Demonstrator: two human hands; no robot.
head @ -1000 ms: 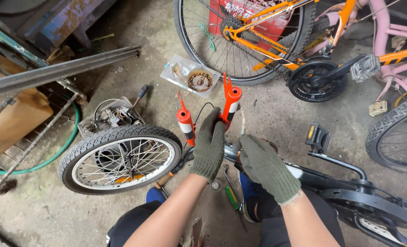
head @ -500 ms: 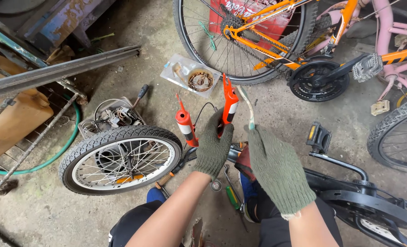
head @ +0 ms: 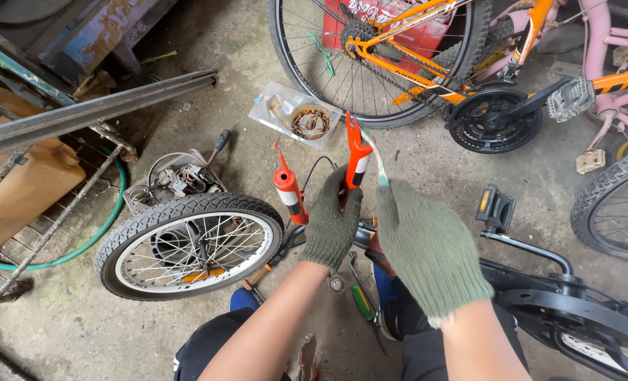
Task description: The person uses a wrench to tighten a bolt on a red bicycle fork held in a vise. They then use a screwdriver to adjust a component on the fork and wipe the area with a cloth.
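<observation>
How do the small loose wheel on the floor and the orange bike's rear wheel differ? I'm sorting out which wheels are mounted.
The small wheel lies flat on the concrete, off any frame; the orange bike's rear wheel stands upright, mounted in its frame. The small wheel looks smaller across, though nearer the camera. The orange bike's wheel has a sprocket and chain at its hub; the small wheel shows none. Both have black knobbly tyres and thin metal spokes.

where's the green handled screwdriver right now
In the head view, the green-handled screwdriver lies on the concrete floor, low and centre, just below the left hand and between the person's knees.
</observation>
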